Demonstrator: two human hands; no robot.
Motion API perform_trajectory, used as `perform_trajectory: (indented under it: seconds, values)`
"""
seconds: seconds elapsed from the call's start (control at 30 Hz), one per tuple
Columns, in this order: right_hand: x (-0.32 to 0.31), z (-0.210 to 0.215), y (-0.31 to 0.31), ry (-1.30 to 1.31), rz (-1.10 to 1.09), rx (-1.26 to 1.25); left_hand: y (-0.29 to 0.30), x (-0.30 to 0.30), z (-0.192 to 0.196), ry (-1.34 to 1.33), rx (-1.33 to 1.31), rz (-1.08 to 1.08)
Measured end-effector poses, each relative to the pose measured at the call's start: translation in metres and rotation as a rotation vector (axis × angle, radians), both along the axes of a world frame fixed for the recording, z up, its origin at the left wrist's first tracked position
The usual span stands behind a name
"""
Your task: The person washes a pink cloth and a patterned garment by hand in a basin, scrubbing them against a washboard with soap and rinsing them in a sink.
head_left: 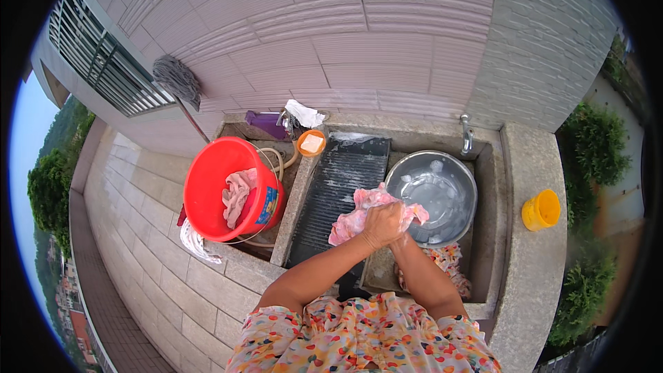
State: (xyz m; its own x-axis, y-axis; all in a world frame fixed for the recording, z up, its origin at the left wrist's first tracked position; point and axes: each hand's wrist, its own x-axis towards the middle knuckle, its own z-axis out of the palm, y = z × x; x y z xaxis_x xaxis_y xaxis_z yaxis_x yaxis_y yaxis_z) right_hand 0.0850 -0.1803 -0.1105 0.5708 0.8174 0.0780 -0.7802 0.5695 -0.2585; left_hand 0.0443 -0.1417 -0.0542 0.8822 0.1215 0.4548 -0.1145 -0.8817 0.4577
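My left hand (pixel 378 225) and my right hand (pixel 398 232) are pressed together, closed on a wet pink cloth (pixel 356 220) with white suds on it. The cloth hangs out on both sides of the hands, over the right edge of the dark ridged washboard (pixel 338 176) and the near left rim of a metal basin (pixel 450 197). Sudsy water lies in that basin. The left hand partly covers the right one. A patterned cloth (pixel 450 267) lies in the sink between the basin and my right forearm.
A red bucket (pixel 207 173) holding a pink garment (pixel 238 197) stands left of the washboard. An orange dish with soap (pixel 311 143) sits on the divider. A tap (pixel 467 135) is behind the basin; a yellow cup (pixel 541 210) stands on the right ledge. A mop (pixel 177 81) leans on the wall.
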Motion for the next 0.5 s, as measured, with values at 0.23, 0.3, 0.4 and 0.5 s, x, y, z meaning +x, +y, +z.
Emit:
perform_trajectory:
  seconds: [0.23, 0.3, 0.4, 0.5]
  values:
    - [-0.002, -0.004, -0.009, 0.076, 0.318, 0.149, 0.038, 0.018, -0.014, 0.066, -0.123, 0.404]
    - [-0.004, 0.000, -0.005, 0.116, 0.231, 0.025, 0.018, 0.012, -0.019, 0.090, -0.165, 0.247]
    - [-0.011, 0.006, -0.004, 0.155, 0.070, -0.162, 0.014, 0.009, -0.022, -0.012, -0.208, 0.250]
    - [0.000, 0.005, -0.010, 0.131, 0.228, -0.269, 0.063, 0.015, -0.016, 0.019, -0.118, 0.561]
